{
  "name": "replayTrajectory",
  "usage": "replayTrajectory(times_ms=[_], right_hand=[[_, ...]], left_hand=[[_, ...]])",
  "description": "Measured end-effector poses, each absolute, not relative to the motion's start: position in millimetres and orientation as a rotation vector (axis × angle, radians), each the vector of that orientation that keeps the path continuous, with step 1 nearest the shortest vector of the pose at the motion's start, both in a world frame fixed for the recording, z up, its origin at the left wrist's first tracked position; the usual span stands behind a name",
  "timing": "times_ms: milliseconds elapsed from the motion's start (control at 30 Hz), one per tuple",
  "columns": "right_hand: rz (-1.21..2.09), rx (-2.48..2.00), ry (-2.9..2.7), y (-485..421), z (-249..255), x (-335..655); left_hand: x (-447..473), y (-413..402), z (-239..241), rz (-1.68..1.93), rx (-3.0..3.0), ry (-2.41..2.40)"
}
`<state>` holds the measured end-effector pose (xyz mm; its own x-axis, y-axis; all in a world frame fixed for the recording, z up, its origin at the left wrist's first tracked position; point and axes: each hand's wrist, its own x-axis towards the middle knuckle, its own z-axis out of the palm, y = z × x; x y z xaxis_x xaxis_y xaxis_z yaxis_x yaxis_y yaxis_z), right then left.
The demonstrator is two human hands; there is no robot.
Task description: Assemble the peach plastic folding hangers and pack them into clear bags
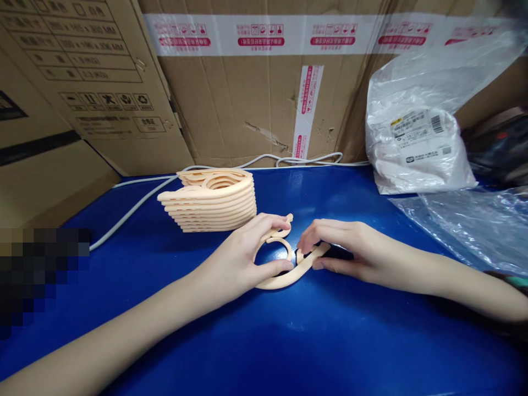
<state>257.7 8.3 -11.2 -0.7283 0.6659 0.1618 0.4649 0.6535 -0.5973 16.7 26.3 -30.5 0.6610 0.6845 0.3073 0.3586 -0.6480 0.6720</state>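
A peach plastic folding hanger point(284, 280) with rounded loops lies on the blue tabletop point(289, 346), in front of me. My left hand point(245, 253) is closed on its left side, thumb on the near curve and fingers toward the far end. At the other side, the thumb and fingers of my right hand point(346, 247) pinch the tip of the curved arm. My fingers cover parts of the hanger. Just behind my left hand stands a neat stack of matching folded hangers point(212, 206).
Cardboard boxes point(247, 99) line the back. A pale cable point(136, 212) runs along their foot and down the left. At the back right sit a white plastic package point(416, 143) with a label and a clear plastic sheet point(474, 220). A pixelated dark patch covers the left edge.
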Motion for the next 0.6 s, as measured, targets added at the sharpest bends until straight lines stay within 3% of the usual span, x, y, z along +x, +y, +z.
replayTrajectory(times_ms=[600], right_hand=[[0.763,-0.9,-2.532,12.6,-7.9,260.6]], left_hand=[[16.1,23.1,-25.7,0.714,2.215,0.743]])
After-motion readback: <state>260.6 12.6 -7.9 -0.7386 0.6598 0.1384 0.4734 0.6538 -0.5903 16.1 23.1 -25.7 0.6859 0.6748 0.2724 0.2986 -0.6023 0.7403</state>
